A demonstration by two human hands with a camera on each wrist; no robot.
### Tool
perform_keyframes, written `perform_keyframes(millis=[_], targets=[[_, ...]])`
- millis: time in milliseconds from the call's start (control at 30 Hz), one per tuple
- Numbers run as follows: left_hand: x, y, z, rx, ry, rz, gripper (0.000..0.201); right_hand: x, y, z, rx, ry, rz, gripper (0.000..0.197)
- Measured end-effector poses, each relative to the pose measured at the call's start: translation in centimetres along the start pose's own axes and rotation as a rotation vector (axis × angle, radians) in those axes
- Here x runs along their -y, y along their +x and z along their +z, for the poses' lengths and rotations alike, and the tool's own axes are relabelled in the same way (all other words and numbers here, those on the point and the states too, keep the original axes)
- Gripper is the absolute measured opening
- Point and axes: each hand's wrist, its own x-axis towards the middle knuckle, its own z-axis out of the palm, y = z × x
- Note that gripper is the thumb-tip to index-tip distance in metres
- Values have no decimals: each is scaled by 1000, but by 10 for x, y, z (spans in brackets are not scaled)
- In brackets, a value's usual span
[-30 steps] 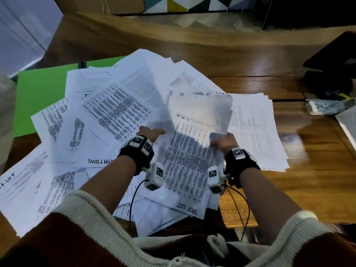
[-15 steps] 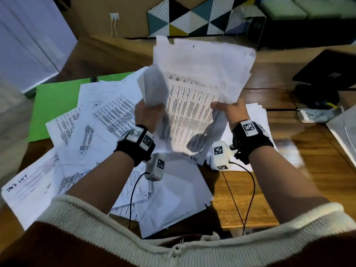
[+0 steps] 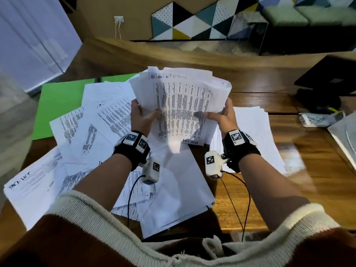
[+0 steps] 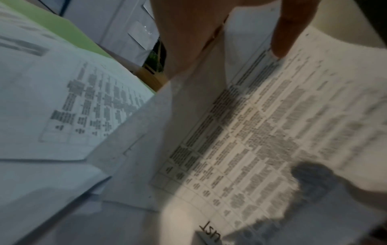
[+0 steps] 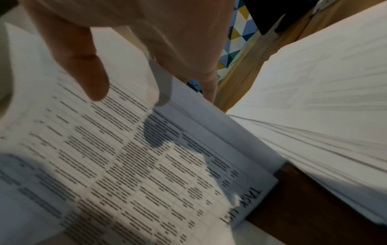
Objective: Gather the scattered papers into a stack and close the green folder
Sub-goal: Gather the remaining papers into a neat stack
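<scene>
Both hands hold a bundle of printed papers (image 3: 181, 105) upright above the wooden table (image 3: 289, 189). My left hand (image 3: 142, 116) grips its left edge, thumb on the front sheet (image 4: 261, 149). My right hand (image 3: 221, 116) grips the right edge, thumb across the print (image 5: 125, 149). Many loose sheets (image 3: 92, 135) lie scattered on the table under and left of my arms, and a neater pile (image 3: 256, 135) lies to the right. The green folder (image 3: 61, 106) lies open at the back left, partly covered by sheets.
A white power strip (image 3: 316, 119) and a dark device (image 3: 327, 81) sit at the right of the table. A grey object (image 3: 346, 139) pokes in at the right edge. A curved wooden rim (image 3: 173, 53) bounds the far side.
The bundle has been lifted off the table, raised high, then brought lower and squared between both hands. The head view has tilted up.
</scene>
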Motion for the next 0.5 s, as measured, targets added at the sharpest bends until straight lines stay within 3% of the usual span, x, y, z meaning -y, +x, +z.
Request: perform_keyframes(millis=[133, 267, 333, 433, 500], targets=[[8, 4, -6, 35, -65, -71, 60, -28, 1, 2, -46, -93, 67, 90], [8, 4, 2, -7, -94, -161, 68, -40, -4, 11, -51, -68, 100, 54], [4, 10, 4, -13, -84, -175, 61, -38, -1, 14, -54, -66, 97, 47], [-5, 19, 12, 28, 134, -86, 40, -30, 10, 9, -122, -110, 32, 40], [-11, 23, 27, 126, 395, 37, 41, -23, 20, 0, -226, -183, -48, 31]])
